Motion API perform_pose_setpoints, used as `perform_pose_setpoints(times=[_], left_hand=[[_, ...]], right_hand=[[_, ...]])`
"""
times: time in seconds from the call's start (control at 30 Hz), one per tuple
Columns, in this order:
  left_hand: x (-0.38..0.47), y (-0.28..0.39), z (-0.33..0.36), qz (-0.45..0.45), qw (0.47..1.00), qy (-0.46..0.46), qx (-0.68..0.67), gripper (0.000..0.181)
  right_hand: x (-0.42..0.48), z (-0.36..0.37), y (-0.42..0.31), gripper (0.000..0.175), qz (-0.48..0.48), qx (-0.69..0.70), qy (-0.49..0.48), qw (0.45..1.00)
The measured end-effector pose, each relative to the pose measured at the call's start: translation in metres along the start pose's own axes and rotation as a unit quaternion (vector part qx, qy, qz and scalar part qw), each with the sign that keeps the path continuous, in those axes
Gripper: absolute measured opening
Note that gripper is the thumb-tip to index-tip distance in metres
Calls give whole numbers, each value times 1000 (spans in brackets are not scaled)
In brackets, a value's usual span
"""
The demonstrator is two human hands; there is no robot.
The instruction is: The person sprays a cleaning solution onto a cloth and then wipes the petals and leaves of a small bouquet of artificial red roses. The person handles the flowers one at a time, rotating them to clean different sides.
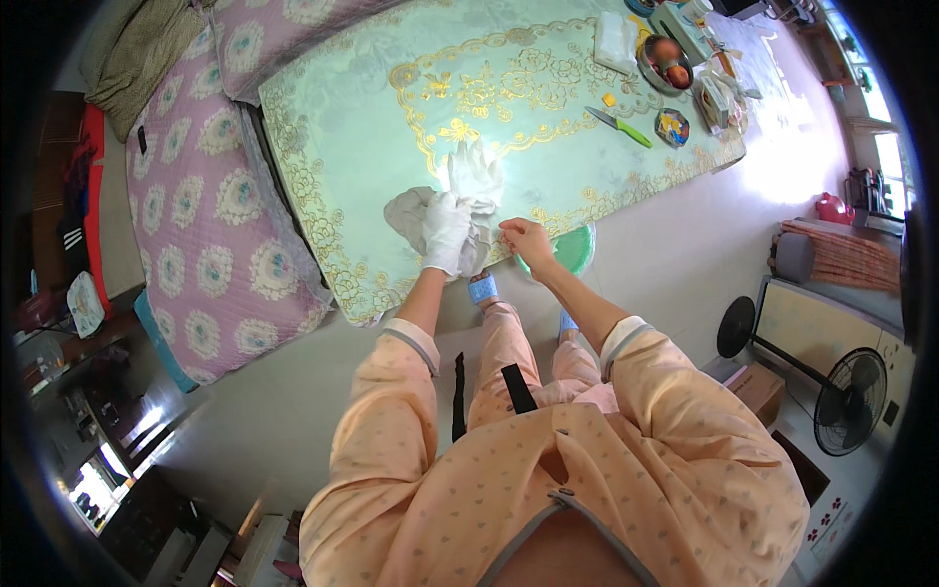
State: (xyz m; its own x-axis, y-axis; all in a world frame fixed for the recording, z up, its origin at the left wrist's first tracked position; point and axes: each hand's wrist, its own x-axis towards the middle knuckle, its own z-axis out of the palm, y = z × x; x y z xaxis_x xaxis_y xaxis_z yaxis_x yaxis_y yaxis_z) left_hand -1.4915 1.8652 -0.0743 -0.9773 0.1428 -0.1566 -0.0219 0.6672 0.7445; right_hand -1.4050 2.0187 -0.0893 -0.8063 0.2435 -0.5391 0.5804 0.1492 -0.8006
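Observation:
My left hand (446, 233) wears a thin white glove. Its fingers are curled on a bunched grey cloth (408, 214) near the front edge of the table. Just beyond the fingertips lies a loose, crumpled white glove (477, 174), with parts of it overlapping the cloth. My right hand (527, 243) is bare and hovers by the table edge, to the right of the cloth. Its fingers are loosely bent, and nothing shows between them. Below it, a green basin (576, 248) is partly hidden by my forearm.
A pale green patterned tablecloth (367, 139) covers the table. On its right are a green-handled knife (620, 127), a metal bowl of fruit (647, 82), a small colourful dish (671, 128) and plastic packs (615, 42). A quilted sofa (198, 205) stands left; a black fan (849, 401) stands right.

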Motion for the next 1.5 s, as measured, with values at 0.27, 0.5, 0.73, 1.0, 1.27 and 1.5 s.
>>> perform_pose_setpoints(times=[0.27,0.5,0.73,1.0,1.27,1.5], left_hand=[[5,81,-68,-144,912,-119,-364,13],[-35,128,-85,-84,907,-41,-411,11],[-78,184,-79,18,890,41,-454,7],[-116,229,-61,211,966,85,-119,3],[-121,265,-60,284,943,115,-134,7],[-137,298,-61,363,923,53,-111,10]], right_hand=[[-52,-12,-111,21,-262,19,97,960],[-62,-23,-150,20,-227,-24,37,973],[-81,-69,-170,19,-303,-236,-59,922],[-95,-120,-216,38,-133,472,-184,852],[-107,-152,-272,53,-272,467,-257,801],[-109,-168,-283,67,-206,684,-265,647]])
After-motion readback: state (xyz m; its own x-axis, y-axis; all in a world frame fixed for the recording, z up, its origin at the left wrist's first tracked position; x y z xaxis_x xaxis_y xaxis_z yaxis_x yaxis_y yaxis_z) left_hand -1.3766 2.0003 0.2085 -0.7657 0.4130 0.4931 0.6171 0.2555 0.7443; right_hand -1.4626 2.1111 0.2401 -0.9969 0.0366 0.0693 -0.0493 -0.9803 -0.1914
